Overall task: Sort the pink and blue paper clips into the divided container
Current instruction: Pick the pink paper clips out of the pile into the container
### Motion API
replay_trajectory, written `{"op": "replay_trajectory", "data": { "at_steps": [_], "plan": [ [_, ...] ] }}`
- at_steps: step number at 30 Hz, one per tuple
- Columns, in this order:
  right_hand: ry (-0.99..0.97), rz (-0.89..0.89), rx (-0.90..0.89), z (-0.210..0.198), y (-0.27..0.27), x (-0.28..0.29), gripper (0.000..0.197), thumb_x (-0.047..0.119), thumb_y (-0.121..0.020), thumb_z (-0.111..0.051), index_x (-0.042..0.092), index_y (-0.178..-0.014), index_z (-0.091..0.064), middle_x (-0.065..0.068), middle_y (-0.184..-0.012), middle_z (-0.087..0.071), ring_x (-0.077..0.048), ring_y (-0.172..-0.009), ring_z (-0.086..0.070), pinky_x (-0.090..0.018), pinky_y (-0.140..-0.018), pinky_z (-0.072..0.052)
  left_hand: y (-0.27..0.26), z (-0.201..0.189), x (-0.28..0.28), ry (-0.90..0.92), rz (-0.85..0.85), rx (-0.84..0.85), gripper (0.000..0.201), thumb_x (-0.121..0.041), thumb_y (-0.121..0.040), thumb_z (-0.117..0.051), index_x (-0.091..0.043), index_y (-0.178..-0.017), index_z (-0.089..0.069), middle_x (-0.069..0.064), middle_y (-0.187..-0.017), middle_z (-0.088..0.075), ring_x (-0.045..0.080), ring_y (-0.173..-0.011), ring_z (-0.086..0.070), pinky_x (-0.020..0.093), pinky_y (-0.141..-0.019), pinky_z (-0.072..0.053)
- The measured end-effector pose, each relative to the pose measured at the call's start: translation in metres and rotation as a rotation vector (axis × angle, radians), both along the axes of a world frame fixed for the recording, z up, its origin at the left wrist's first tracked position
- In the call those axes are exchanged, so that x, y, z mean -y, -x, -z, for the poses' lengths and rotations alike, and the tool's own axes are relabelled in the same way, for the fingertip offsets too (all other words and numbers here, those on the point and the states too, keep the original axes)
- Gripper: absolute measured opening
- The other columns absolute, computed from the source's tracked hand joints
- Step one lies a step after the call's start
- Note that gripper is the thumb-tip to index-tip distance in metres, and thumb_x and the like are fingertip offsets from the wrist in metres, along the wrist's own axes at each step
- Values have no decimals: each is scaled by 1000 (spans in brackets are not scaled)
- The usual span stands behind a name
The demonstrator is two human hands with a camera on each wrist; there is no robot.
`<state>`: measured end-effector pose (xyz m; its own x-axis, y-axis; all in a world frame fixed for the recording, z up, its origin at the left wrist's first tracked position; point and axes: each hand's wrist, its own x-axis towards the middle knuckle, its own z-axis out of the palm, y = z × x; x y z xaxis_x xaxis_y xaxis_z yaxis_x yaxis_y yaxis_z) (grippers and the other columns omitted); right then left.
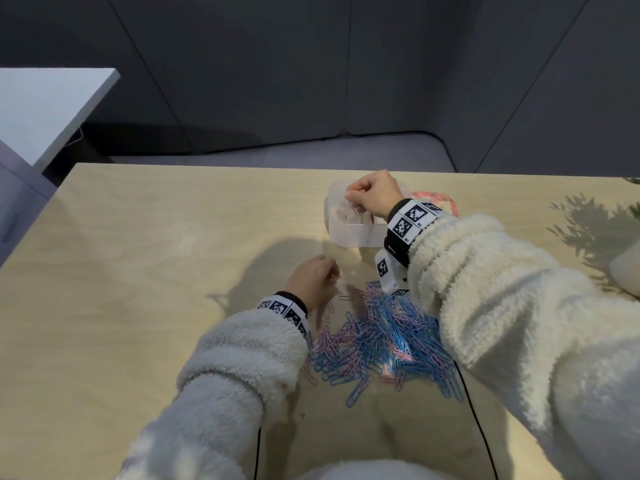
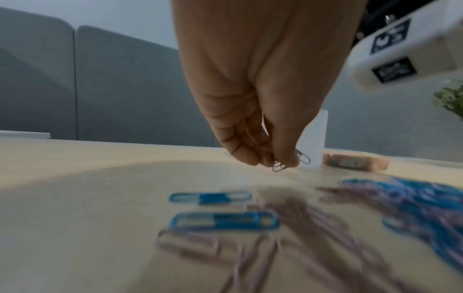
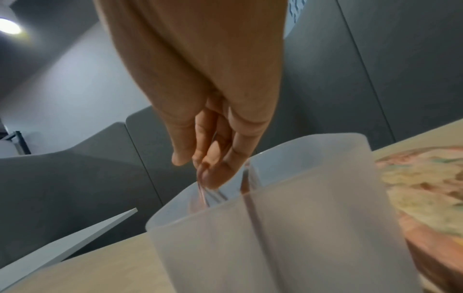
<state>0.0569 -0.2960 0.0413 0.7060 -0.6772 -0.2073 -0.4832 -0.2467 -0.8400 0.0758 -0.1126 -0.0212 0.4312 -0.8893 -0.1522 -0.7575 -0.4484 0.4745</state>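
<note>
A heap of pink and blue paper clips [image 1: 381, 337] lies on the wooden table in front of me. The translucent divided container [image 1: 349, 233] stands beyond it, with pink clips in its left compartment [image 1: 341, 211]. My right hand [image 1: 372, 195] hovers over that compartment and pinches pink clips [image 3: 204, 190] that hang into it beside the divider [image 3: 246, 178]. My left hand [image 1: 313, 278] is just above the table at the heap's far-left edge, its fingertips pinching a few pink clips [image 2: 280, 165]. Loose blue clips [image 2: 224, 220] lie under it.
A round pink lid or roll [image 1: 436, 199] lies right of the container [image 3: 300, 228], seen close in the right wrist view [image 3: 426, 188]. A white object [image 1: 625, 268] sits at the table's right edge. A white desk [image 1: 45, 105] stands far left. Cables [image 1: 478, 427] run toward me.
</note>
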Motion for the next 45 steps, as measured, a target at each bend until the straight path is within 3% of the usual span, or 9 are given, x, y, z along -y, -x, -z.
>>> {"op": "replay_trajectory", "data": {
  "at_steps": [7,12,15,20,24,28,33,39,45],
  "plan": [
    [75,38,117,0,18,3,18,1,-85,-53,-4,-92,-69,-22,-91,-70,-26,-72,-63,-47,-82,-56,-27,-47,40,369,-137,42,14,-12,-90,-53,-6,-94,-65,9,-93,-61,16,-80,-51,25,-77,-41],
    [103,47,195,10,42,-10,20,1,-85,-51,0,-92,-70,-10,-80,-67,-25,-75,-65,-46,-82,-56,-42,-55,72,135,-146,68,26,-17,-93,-47,-7,-105,-67,13,-110,-66,30,-106,-58,34,-88,-44],
    [153,5,184,15,55,-23,21,4,-85,-51,2,-92,-70,-6,-81,-67,-25,-80,-66,-45,-81,-56,-40,-53,71,148,-109,34,27,-19,-95,-43,-3,-99,-65,19,-104,-68,35,-101,-60,39,-83,-46],
    [205,-180,52,28,73,-52,21,10,-90,-52,5,-101,-69,-9,-97,-71,-19,-88,-64,-31,-85,-52,-37,-41,32,326,-150,34,24,-9,-92,-50,-6,-110,-66,15,-111,-68,29,-104,-61,36,-93,-46],
    [247,-446,-133,48,77,-79,22,8,-88,-53,8,-102,-70,-9,-105,-71,-21,-95,-64,-27,-87,-46,-36,-17,-27,87,-198,15,15,-15,-90,-55,-11,-99,-66,8,-102,-65,23,-94,-59,36,-86,-48],
    [339,-706,-265,62,68,-107,23,14,-89,-52,12,-106,-68,-9,-109,-64,-25,-102,-58,-33,-87,-44,-31,6,-61,-124,-270,-80,11,-23,-85,-61,-16,-93,-66,3,-98,-59,21,-90,-60,36,-84,-51],
    [450,-759,-283,76,72,-112,24,14,-90,-50,10,-104,-69,-13,-107,-59,-30,-104,-54,-41,-85,-47,-31,20,-72,-88,-345,-56,10,-24,-85,-61,-15,-88,-64,-2,-86,-52,21,-86,-57,31,-77,-46],
    [488,-678,-269,71,87,-97,26,15,-92,-48,12,-111,-65,-8,-112,-60,-26,-109,-52,-37,-87,-44,-26,21,-73,-24,-261,6,15,-28,-86,-60,-16,-94,-64,2,-97,-58,18,-90,-53,33,-83,-47],
    [650,-971,-204,74,82,-143,26,18,-90,-50,16,-112,-63,-6,-115,-57,-28,-106,-47,-41,-83,-44,-24,19,-65,-60,-278,54,19,-30,-87,-59,-13,-92,-66,6,-97,-63,24,-93,-57,36,-83,-47]
  ]
}}
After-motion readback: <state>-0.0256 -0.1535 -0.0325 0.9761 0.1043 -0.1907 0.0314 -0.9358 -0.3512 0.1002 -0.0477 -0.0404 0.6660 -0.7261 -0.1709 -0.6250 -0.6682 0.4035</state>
